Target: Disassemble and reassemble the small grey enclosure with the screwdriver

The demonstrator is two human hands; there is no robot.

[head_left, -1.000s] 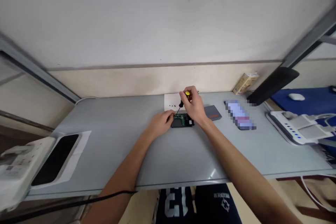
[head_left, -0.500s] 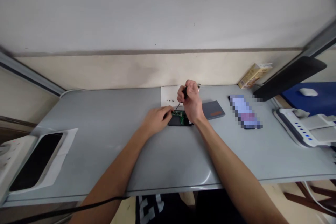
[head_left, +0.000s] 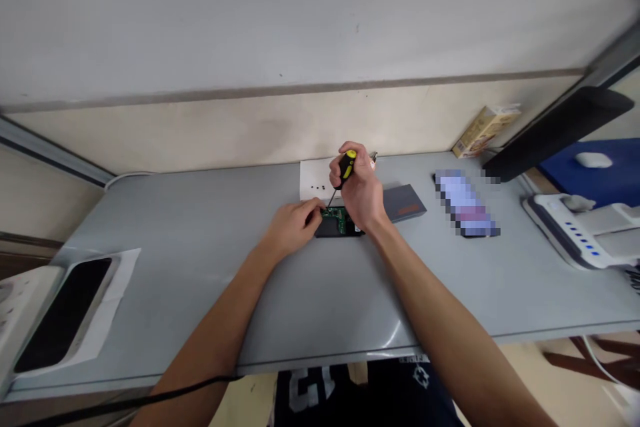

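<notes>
In my right hand (head_left: 364, 190) is a black and yellow screwdriver (head_left: 346, 168), its handle tilted and its thin shaft slanting down to the left. The tip reaches the upper left part of a green circuit board (head_left: 341, 219), which sits in a dark, flat device (head_left: 329, 227) on the desk. My left hand (head_left: 295, 225) rests at the device's left edge, thumb and fingers drawn together by the screwdriver tip. Whether those fingertips pinch a small part or the casing is hard to see. Behind the device lies white paper (head_left: 313, 173) with several tiny dark screws on it.
Right of my hand lies a grey flat case (head_left: 407, 202). Farther right are a phone with a blurred screen (head_left: 465, 207), a carton (head_left: 484, 132) and a white power strip (head_left: 565, 233). A black-screened device (head_left: 65, 313) lies at the left. The wall borders the grey desk (head_left: 200, 213).
My right hand has turned, and the screwdriver's yellow-ended handle now shows. My left hand stays at the device's left edge. The whole view has shifted slightly.
</notes>
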